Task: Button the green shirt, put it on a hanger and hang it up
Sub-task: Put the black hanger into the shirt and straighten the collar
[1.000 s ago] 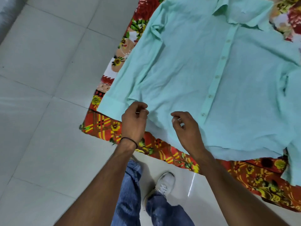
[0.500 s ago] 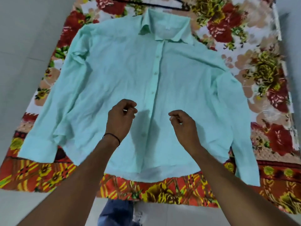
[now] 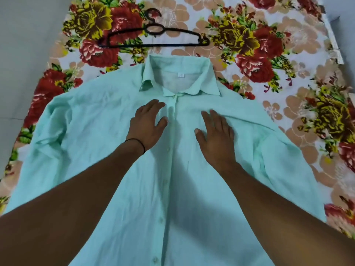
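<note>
Shirt (image 3: 192,179) flat, front up, on floral sheet (image 3: 269,45), placket closed as far as it shows. Left hand (image 3: 148,125) and right hand (image 3: 215,135) lie on the chest either side of the placket, fingers straight and flat, gripping nothing: smoothing, with buttoning likely done. Hanger (image 3: 153,38) lies just beyond the collar, untouched; the next move probably calls for lifting it and feeding its arms into the shoulders; no container in view.

We see two bare hands, the left hand (image 3: 148,127) and the right hand (image 3: 215,135). The left forearm (image 3: 86,181) and the right forearm (image 3: 269,198) are uncovered as far as the picture reaches. Round the left wrist runs a thin black band (image 3: 141,144), plain and narrow. We cannot tell whether it is cord or elastic.
</note>
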